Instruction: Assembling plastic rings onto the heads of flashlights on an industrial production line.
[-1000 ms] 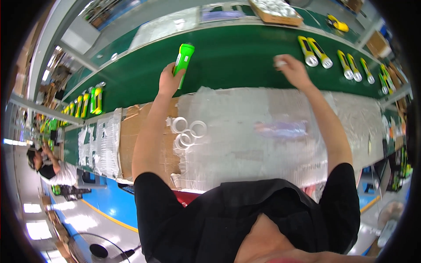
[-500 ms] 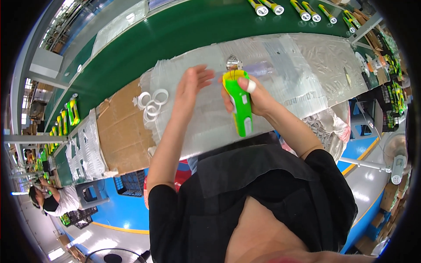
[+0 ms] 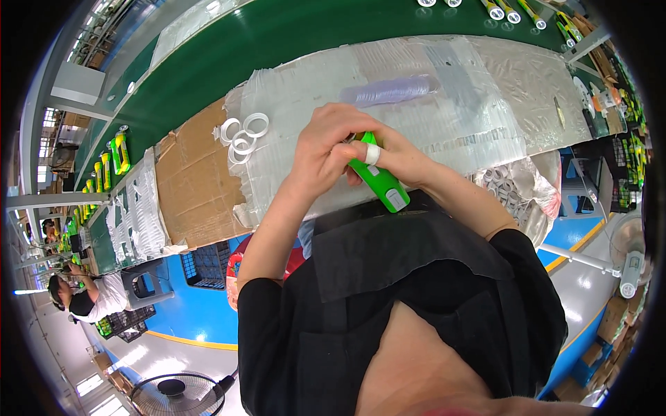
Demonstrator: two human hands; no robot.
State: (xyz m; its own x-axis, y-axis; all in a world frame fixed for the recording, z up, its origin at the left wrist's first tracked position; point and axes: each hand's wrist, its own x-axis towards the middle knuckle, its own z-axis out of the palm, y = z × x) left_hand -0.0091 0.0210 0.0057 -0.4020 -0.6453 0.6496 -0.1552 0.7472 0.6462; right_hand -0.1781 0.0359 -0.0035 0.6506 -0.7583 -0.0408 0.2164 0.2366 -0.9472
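Green flashlight [image 3: 386, 187] held above the tabletop's [image 3: 444, 142] near edge

The left hand [image 3: 325, 147] curls over the flashlight's front end, hiding it; the right hand [image 3: 388, 156], white tape [image 3: 373, 154] round its thumb, grips the body. White rings [image 3: 256, 125] lie leftward; stacked translucent discs [image 3: 392, 90] rest toward the far edge.

Bench green-topped [image 3: 208, 76], partly covered by brown cardboard [image 3: 198, 180] and clear plastic sheeting [image 3: 298, 87]. White rings [image 3: 255, 125] clustered at the sheeting's left side; overlapping clear, violet-tinted discs [image 3: 395, 91] farther right. Yellow-green flashlights along the far right [image 3: 508, 12] and left [image 3: 106, 171].
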